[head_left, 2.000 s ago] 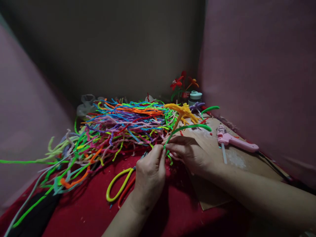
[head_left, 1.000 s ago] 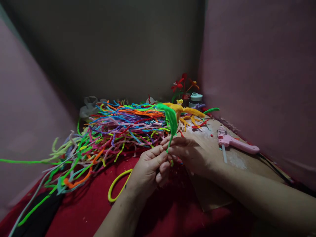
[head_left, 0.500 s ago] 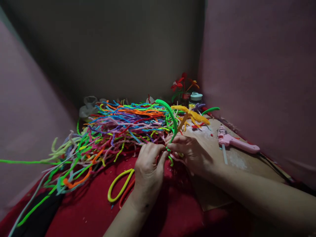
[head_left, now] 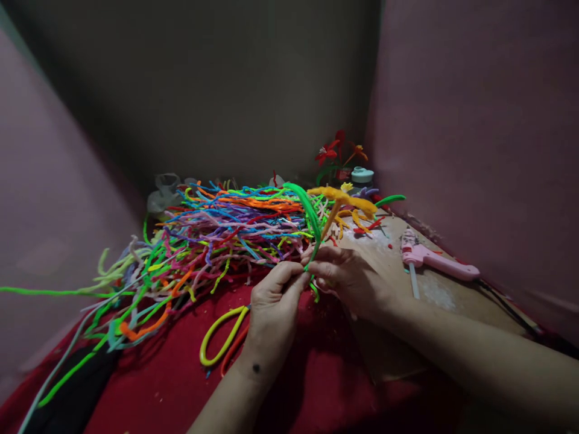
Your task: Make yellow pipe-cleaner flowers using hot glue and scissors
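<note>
pinching a green leaf and orange-yellow flower low down, both hands nearly meet.

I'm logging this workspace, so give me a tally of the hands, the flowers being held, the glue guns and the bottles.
Left hand and right hand: 2
Held orange flower: 1
Pink glue gun: 1
Bottle: 1
Total: 5
</note>
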Available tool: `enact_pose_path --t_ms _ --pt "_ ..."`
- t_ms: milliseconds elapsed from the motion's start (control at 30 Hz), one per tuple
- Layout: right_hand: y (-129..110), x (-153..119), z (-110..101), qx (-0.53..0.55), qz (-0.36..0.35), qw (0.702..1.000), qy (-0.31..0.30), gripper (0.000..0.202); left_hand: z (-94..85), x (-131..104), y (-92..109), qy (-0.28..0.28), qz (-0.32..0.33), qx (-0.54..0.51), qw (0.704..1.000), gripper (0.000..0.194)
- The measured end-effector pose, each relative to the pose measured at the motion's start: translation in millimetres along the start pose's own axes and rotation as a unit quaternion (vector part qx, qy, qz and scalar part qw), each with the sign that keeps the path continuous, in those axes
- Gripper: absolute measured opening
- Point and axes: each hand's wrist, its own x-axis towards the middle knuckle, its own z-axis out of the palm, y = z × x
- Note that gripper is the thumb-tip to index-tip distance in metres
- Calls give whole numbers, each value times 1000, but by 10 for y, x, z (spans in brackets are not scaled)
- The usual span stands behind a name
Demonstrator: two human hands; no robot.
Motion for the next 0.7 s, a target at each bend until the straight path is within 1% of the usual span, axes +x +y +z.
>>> enact_pose_path --t_ms 100,233,367,500,633,700 --pt "-4 -9 7 10 8 1000 0 16 14 -3 60 9 -25 -34 999 8" --pt "-44 -40 16 29 -7 999 -30 12 7 -13 102 21 -75 -86 993 6" --pt "-68 -47 10 46 -18 997 -54 11 3 -11 118 12 -126 -151 980 8" --pt "-14 0 -17 73 -6 996 -59 17 3 -2 126 -18 -173 -199 965 16" --pt "39 43 -33 117 18 990 -72 20 -20 10 102 -70 -210 -236 946 16" --pt "39 49 -33 126 20 989 -81 20 -34 14 95 -87 -219 -249 939 15"
